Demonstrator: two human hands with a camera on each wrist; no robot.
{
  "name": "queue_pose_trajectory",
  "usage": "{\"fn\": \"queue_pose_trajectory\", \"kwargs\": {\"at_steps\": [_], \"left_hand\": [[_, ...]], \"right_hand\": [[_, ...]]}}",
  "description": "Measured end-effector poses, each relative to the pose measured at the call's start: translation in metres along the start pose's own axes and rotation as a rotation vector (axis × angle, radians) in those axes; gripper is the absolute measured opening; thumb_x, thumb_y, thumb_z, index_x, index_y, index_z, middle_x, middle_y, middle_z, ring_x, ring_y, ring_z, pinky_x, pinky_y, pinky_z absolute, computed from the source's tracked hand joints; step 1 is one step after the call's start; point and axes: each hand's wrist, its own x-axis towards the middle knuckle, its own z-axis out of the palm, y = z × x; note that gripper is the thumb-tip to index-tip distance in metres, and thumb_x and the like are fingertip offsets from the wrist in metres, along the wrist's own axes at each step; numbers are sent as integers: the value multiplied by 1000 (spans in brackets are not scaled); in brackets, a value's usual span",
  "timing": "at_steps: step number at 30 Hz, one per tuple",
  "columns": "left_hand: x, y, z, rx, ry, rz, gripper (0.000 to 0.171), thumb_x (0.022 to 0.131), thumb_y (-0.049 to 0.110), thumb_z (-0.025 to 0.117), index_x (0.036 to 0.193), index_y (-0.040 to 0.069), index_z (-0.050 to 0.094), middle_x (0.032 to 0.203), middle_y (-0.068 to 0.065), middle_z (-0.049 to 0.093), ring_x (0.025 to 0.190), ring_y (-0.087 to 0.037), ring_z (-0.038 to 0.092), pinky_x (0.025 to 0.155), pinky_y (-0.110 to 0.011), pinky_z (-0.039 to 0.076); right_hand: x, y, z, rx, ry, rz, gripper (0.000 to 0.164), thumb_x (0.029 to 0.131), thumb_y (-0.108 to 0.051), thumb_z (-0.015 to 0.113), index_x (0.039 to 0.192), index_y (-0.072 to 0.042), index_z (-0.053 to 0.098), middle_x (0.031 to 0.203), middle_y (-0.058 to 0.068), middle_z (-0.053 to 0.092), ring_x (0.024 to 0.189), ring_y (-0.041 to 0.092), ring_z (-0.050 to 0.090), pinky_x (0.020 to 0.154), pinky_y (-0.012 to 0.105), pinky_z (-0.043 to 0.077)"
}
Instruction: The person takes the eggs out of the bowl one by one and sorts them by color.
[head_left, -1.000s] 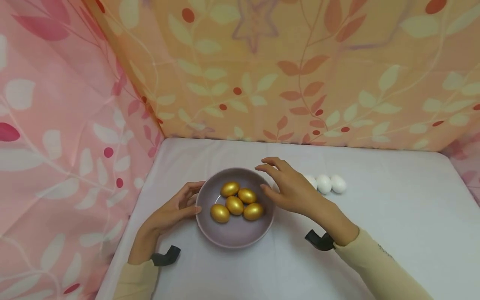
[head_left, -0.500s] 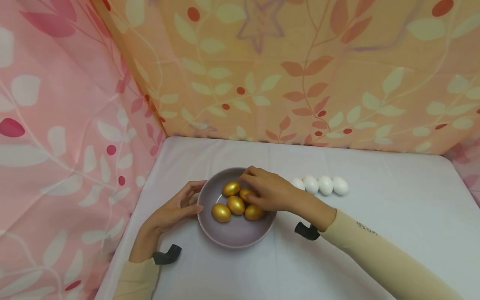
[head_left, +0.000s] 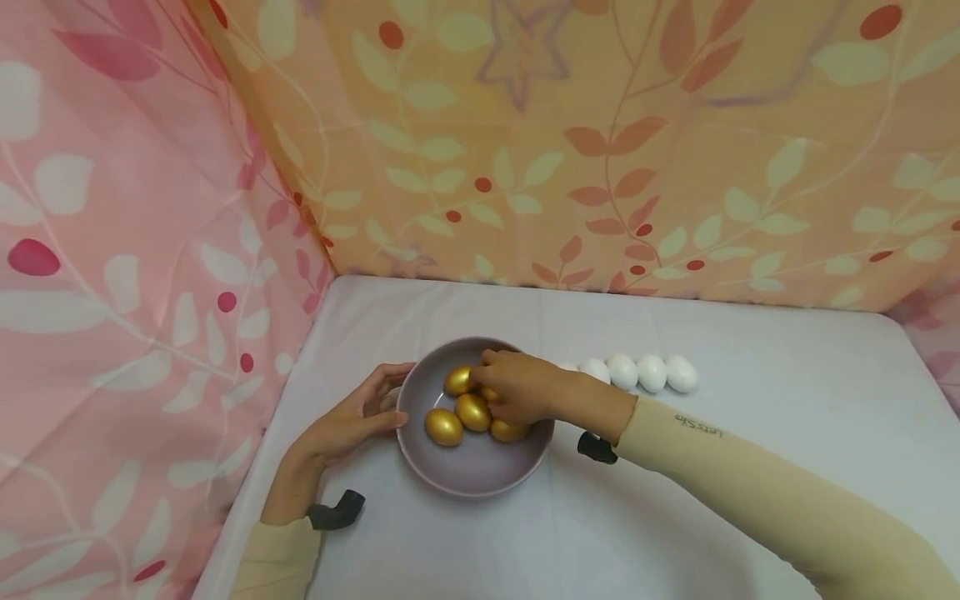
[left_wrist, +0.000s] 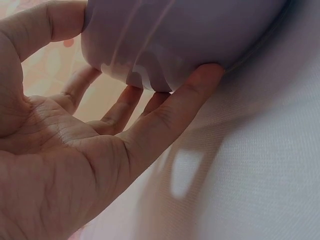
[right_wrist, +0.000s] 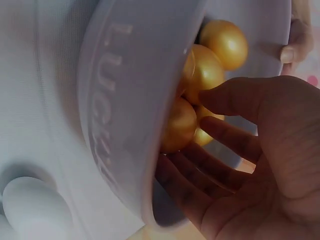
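A mauve bowl [head_left: 472, 483] holds several golden eggs [head_left: 444, 427]. My left hand [head_left: 356, 421] holds the bowl's left side, thumb at the rim and the other fingers spread against the outer wall [left_wrist: 175, 40]. My right hand [head_left: 525, 387] reaches over the right rim into the bowl. Its thumb and fingers curl round a golden egg [right_wrist: 180, 125] at the bowl's right side, the thumb tip close by another. From above, the right hand partly covers that egg and its neighbours. Raised letters mark the bowl's outer wall.
White eggs [head_left: 651, 372] lie in a row on the white tablecloth [head_left: 750, 433], right of the bowl, the nearest partly hidden behind the right wrist. Patterned cloth [head_left: 525, 167] hangs behind the table, with pink cloth [head_left: 150, 333] at left. Each wrist wears a black mount [head_left: 337, 510].
My right hand has moved left and down from above the bowl's right rim to in among the golden eggs, its fingers closing round one. My left hand keeps its hold on the bowl.
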Motion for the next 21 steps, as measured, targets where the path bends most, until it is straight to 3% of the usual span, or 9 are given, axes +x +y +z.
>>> {"fn": "queue_pose_trajectory", "kwargs": {"at_steps": [10,21], "left_hand": [[-2,-4,0,-25,-15,11,66,98,0,58,154,10,27,161,-17,29,145,-29,39,100,-35,51],[-2,0,0,-13,-4,15,66,97,1,59,154,10,27,161,-16,29,146,-32,37,101,-33,50]], "right_hand": [[8,3,1,36,-69,-11,30,84,-4,70,112,-14,70,106,6,67,88,17,56,82,33,47],[6,7,2,57,-46,-34,26,83,-6,69,109,-13,69,102,7,66,84,17,53,76,31,45]]}}
